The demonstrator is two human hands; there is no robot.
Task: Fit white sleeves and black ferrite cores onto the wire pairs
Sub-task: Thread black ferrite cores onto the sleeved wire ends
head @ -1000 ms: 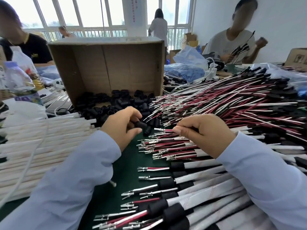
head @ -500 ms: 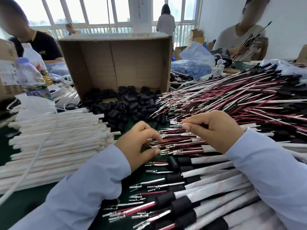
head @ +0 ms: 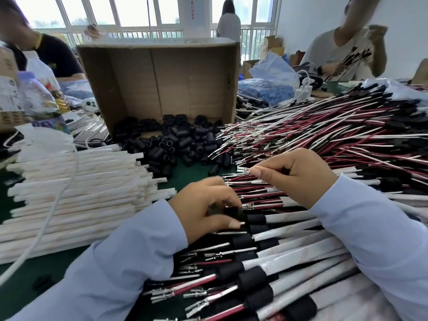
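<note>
Two hands are busy; what does the left hand (head: 203,212) hold?

Its thumb and fingers curl round a black ferrite core (head: 232,213), low over the middle of the bench (head: 192,174), though blur softens the grip.

And the right hand (head: 298,177)?

Thumb and forefinger pinch the metal tips of a wire pair (head: 243,170), just beyond and right of the left hand.

Where do the loose cores (head: 176,142) lie?

Heaped toward the far edge, spilling from the mouth of a cardboard box (head: 162,77) that lies on its side.

The white sleeves (head: 76,188)?

Stacked side by side along the left edge, ends pointing at the middle, with a white cable (head: 59,203) draped across them.

And the unfitted wires (head: 324,140)?

A big red-and-white heap on the right side, tips toward the cores. Finished pairs (head: 266,274), each with a sleeve and a black core, lie in rows at the near right corner, beneath the right forearm. A plastic bottle (head: 39,100) stands at the far left.
</note>
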